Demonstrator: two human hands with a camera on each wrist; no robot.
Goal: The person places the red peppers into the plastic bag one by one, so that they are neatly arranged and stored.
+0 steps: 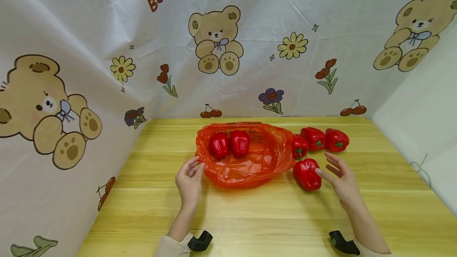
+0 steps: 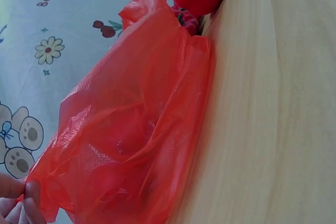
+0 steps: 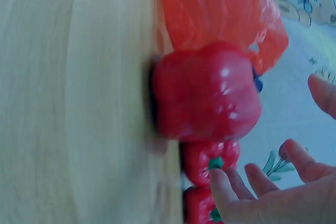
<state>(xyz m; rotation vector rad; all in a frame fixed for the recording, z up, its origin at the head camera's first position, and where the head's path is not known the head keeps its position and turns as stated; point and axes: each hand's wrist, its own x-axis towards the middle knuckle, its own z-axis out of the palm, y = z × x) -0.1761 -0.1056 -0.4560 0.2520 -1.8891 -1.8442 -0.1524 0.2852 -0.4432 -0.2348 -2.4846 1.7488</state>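
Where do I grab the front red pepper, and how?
Probably round the middle of the front bell pepper, coming from the right with the right hand: its sides bulge, the orange plastic bag crowds its left, and three bell peppers sit behind.

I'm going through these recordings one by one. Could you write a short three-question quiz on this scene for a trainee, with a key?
1. How many red peppers lie inside the orange bag, and how many outside?
2. True or false: the left hand pinches the edge of the orange bag.
3. What is the right hand holding? A) the orange bag B) nothing C) two peppers

Key
1. Two inside, four outside.
2. True.
3. B; its fingers are spread beside a pepper.
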